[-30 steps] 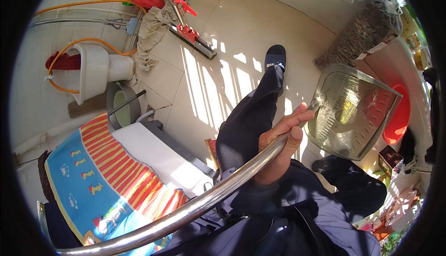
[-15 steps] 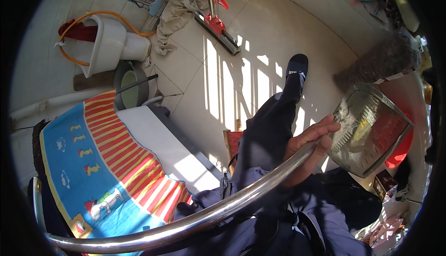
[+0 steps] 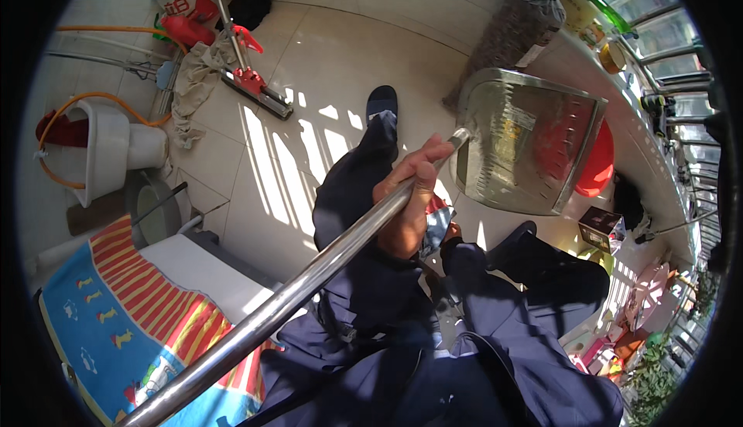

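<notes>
My right hand (image 3: 406, 206) is closed around the shiny metal handle (image 3: 309, 294) of a long-handled dustpan, with its thumb along the right side. The handle slants from the lower left edge up to the grey see-through pan (image 3: 495, 171). Along the pan's left side runs a row of comb teeth, and greyish dust or lint clings there. The pan looks held above the tiled floor, in front of a red basin (image 3: 597, 165). My left hand is out of the picture.
A squeegee mop (image 3: 251, 82) and a crumpled cloth (image 3: 203, 75) are ahead. On the left are a white tub (image 3: 108, 152), a green-grey pan (image 3: 155, 210) and a striped blue cloth (image 3: 93, 334). A filled sack (image 3: 511, 28) and small box (image 3: 600, 229) are right, beside window bars.
The view has turned to the right, bringing in the window bars. My right hand has raised the dustpan and pushed it farther forward; the handle now slants more steeply.
</notes>
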Demonstrator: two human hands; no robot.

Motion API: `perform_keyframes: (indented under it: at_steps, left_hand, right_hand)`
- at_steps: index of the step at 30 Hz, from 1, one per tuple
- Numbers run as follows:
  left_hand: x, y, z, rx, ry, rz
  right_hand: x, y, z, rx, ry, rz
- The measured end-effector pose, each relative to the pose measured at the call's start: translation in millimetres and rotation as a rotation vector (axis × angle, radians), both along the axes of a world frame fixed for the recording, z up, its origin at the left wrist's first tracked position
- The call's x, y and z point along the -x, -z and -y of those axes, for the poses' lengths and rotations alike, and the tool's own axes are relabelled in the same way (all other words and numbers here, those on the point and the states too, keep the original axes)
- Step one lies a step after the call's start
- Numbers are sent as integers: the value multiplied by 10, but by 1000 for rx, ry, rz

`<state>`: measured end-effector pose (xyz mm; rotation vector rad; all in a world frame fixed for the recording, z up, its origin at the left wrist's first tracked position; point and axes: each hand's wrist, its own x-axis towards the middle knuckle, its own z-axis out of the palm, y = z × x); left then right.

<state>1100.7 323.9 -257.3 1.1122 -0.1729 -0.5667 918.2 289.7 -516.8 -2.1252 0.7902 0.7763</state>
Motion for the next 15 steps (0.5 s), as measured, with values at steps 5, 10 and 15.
perform_keyframes:
  at_steps: [5,10,15]
  left_hand:
    - [56,7,107,13,-17,68]
    - [126,-74,40,-53,14,132]
    - [324,-124,-65,-216,58,54]
  right_hand:
    - [212,61,492,78,200,57]
    - [537,98,835,186,401,60]
    - [1018,318,1211,315,625,31]
